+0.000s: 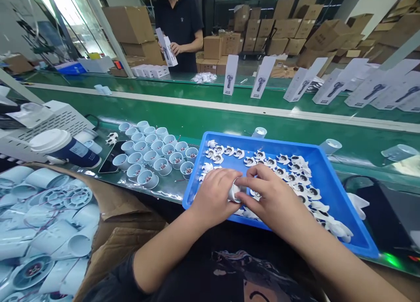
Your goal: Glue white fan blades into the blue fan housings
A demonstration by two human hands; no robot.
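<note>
Head view: we hold pale cup (233, 192) low over near left part of blue tray (324, 173). Our left hand (213, 192) grips cup from left. Our right hand (267, 188) has thumb and finger at cup's right side; how tight, we cannot tell. White fans (280, 172) lie in tray. Left of tray, we see blue cups (162, 167) in rows. Near left, big carton (121, 245) holds more. Far side, other person (182, 29) holds white box (169, 53).
</note>
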